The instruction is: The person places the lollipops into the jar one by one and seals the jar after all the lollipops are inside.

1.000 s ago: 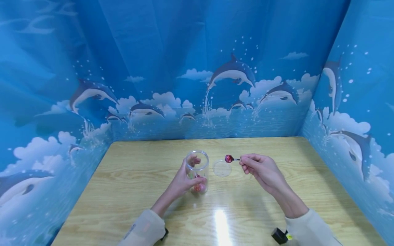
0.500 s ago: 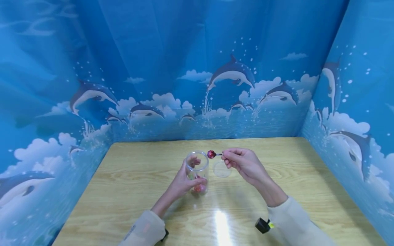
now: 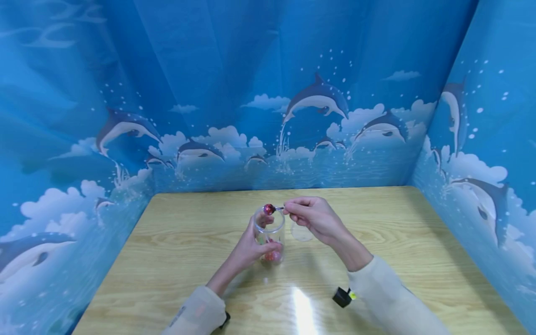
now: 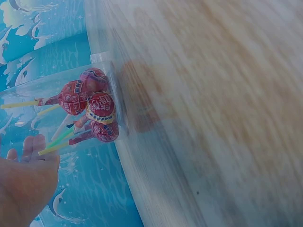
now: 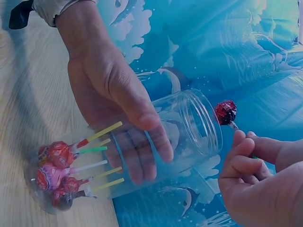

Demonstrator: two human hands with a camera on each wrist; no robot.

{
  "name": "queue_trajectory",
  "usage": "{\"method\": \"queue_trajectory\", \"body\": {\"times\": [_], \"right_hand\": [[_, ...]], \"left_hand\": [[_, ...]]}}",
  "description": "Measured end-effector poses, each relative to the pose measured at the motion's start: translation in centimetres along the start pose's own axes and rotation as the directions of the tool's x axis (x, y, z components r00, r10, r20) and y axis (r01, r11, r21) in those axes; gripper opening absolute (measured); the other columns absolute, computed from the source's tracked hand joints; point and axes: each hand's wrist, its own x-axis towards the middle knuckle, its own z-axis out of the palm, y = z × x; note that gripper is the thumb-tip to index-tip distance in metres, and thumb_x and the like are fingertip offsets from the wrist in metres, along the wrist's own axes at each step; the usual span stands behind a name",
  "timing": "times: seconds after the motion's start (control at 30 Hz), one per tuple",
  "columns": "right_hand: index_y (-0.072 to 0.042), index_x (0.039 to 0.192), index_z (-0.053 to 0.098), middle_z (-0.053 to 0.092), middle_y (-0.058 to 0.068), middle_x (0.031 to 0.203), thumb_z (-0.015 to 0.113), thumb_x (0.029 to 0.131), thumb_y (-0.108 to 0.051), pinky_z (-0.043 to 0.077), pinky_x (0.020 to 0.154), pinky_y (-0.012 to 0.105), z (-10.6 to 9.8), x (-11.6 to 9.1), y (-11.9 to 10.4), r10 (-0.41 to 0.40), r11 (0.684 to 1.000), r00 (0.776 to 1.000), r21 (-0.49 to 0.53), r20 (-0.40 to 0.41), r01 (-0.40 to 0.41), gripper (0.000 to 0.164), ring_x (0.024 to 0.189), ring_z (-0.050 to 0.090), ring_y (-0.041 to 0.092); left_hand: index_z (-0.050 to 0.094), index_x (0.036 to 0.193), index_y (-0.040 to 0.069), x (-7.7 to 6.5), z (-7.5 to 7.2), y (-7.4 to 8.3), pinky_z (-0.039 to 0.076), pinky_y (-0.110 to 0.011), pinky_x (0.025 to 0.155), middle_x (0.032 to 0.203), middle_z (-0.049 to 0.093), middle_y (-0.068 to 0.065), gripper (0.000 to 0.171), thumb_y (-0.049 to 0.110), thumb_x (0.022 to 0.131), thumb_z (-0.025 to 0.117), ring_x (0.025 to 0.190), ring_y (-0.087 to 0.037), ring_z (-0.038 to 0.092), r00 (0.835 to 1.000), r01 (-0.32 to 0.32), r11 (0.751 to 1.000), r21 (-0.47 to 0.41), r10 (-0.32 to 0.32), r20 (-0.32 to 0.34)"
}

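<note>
A clear plastic jar stands upright on the table with its mouth uncovered. Fingers and thumb of my left hand wrap round its side. Inside, several wrapped lollipops lie heads down at the bottom, their yellow, green and white sticks pointing up. My right hand pinches the stick of a red-wrapped lollipop. That lollipop's head is right at the jar's mouth, overlapping the rim in the head view. Most of its stick is hidden by my fingers.
A clear round lid lies on the wooden table just right of the jar, partly behind my right hand. Blue dolphin-print curtains stand at the back and both sides.
My right hand has moved left with the lollipop, from beyond the lid to the jar's mouth. My left hand and the jar have stayed in place.
</note>
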Motion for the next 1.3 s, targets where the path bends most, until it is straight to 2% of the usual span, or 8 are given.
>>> {"method": "queue_trajectory", "body": {"times": [0.13, 0.37, 0.5, 0.6, 0.77, 0.93, 1.07, 1.3], "right_hand": [[0.005, 0.115, 0.071, 0.071, 0.006, 0.091, 0.066, 0.102, -0.013, 0.036, 0.052, 0.015, 0.3, 0.4, -0.1, 0.012, 1.0, 1.0, -0.022, 0.022, -0.011, 0.022, 0.063, 0.049, 0.006], [0.009, 0.118, 0.069, 0.07, 0.006, 0.091, 0.066, 0.103, -0.013, 0.037, 0.052, 0.016, 0.2, 0.6, -0.5, 0.005, 0.998, 0.999, -0.067, 0.046, -0.002, 0.027, 0.063, 0.049, 0.007], [0.008, 0.117, 0.071, 0.067, 0.006, 0.085, 0.067, 0.102, -0.015, 0.036, 0.053, 0.017, 0.3, 0.8, -0.7, -0.013, 0.987, 0.999, -0.161, 0.03, 0.017, 0.027, 0.06, 0.045, 0.008], [0.003, 0.116, 0.074, 0.062, 0.005, 0.076, 0.07, 0.101, -0.02, 0.037, 0.056, 0.02, 0.5, 0.9, -0.8, -0.052, 0.953, 0.999, -0.298, 0.015, 0.054, 0.028, 0.06, 0.044, 0.011], [-0.005, 0.111, 0.078, 0.062, 0.009, 0.074, 0.072, 0.099, -0.032, 0.04, 0.056, 0.024, 1.0, 0.9, -1.0, -0.145, 0.862, 0.989, -0.488, 0.031, 0.142, 0.029, 0.062, 0.046, 0.016], [-0.006, 0.112, 0.078, 0.066, 0.015, 0.083, 0.071, 0.1, -0.031, 0.042, 0.056, 0.027, 1.5, 0.9, -1.2, -0.202, 0.808, 0.975, -0.547, 0.089, 0.218, 0.029, 0.068, 0.05, 0.019], [-0.008, 0.115, 0.078, 0.07, 0.009, 0.089, 0.069, 0.101, -0.033, 0.046, 0.061, 0.031, 1.9, 0.9, -1.5, -0.202, 0.773, 0.972, -0.589, 0.12, 0.234, 0.03, 0.072, 0.054, 0.021], [-0.01, 0.121, 0.076, 0.074, 0.004, 0.109, 0.067, 0.102, -0.032, 0.054, 0.075, 0.038, 1.9, 1.3, -1.6, -0.22, 0.755, 0.963, -0.597, 0.157, 0.27, 0.03, 0.091, 0.064, 0.025]], "left_hand": [[0.037, 0.154, 0.018, -0.1, 0.0, 0.1, 0.025, -0.07, 0.116, 0.146, 0.054, -0.011, 0.094, 0.02, 0.078, 0.092, 0.14, -0.042, 0.044, 1.0, 0.019, 1.0, 0.004, -0.019, 0.001], [0.034, 0.157, 0.021, 0.0, -0.1, -0.1, 0.025, -0.071, 0.116, 0.147, 0.053, -0.01, 0.098, 0.025, 0.078, 0.092, 0.14, -0.041, 0.044, 1.0, 0.028, 1.0, -0.001, -0.028, 0.008], [0.031, 0.16, 0.022, -0.1, -0.1, -0.2, 0.023, -0.072, 0.116, 0.148, 0.054, -0.009, 0.103, 0.025, 0.077, 0.093, 0.14, -0.041, 0.044, 0.999, 0.033, 0.999, 0.003, -0.033, 0.006], [0.028, 0.161, 0.021, -0.2, -0.1, -0.1, 0.022, -0.072, 0.117, 0.149, 0.054, -0.01, 0.105, 0.023, 0.077, 0.093, 0.14, -0.043, 0.044, 0.999, 0.037, 0.999, 0.006, -0.037, 0.0], [0.029, 0.161, 0.019, -0.2, -0.1, 0.0, 0.02, -0.072, 0.117, 0.152, 0.051, -0.011, 0.104, 0.02, 0.078, 0.092, 0.142, -0.043, 0.042, 0.999, 0.045, 0.999, 0.001, -0.045, -0.004], [0.035, 0.156, 0.017, -0.2, -0.1, -0.1, 0.024, -0.069, 0.117, 0.151, 0.052, -0.011, 0.095, 0.017, 0.079, 0.091, 0.14, -0.038, 0.045, 0.999, 0.04, 0.999, -0.003, -0.04, -0.005], [0.037, 0.153, 0.016, -0.1, -0.1, -0.2, 0.028, -0.066, 0.117, 0.15, 0.052, -0.011, 0.09, 0.013, 0.08, 0.09, 0.138, -0.034, 0.047, 1.0, 0.03, 1.0, -0.007, -0.03, -0.004], [0.037, 0.152, 0.013, 0.1, -0.1, -0.2, 0.034, -0.064, 0.115, 0.147, 0.051, -0.015, 0.087, 0.013, 0.082, 0.089, 0.139, -0.034, 0.046, 1.0, -0.004, 1.0, -0.01, 0.004, 0.013]]}}
